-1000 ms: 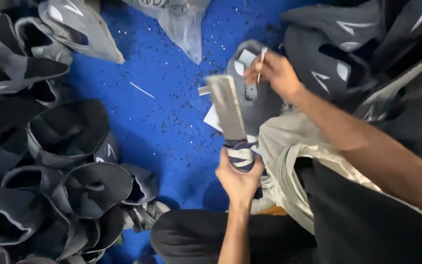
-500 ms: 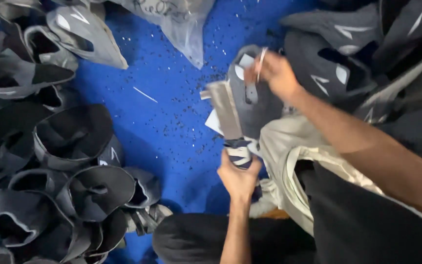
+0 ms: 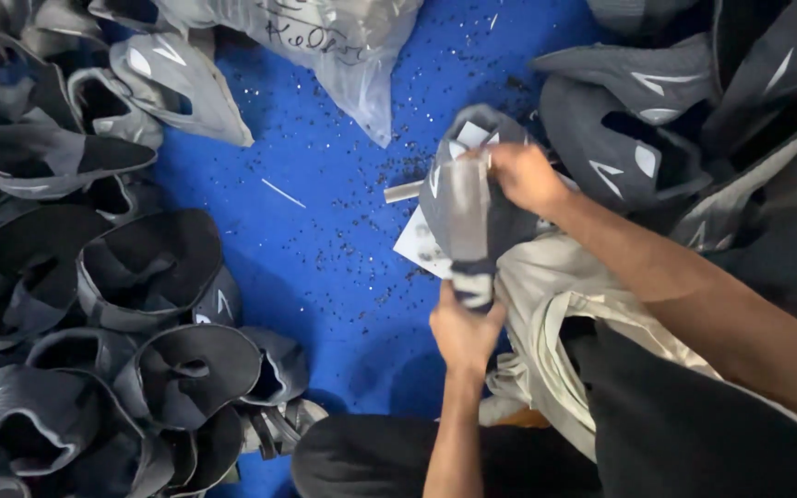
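Both hands hold one grey shoe upper (image 3: 468, 198) above the blue floor (image 3: 325, 240).

The left hand (image 3: 461, 330) clenches its lower end, the right hand (image 3: 526, 177) pinches its top; keeping it stretched seems wise. Its long axis runs near to far, opening pointing away from the person.
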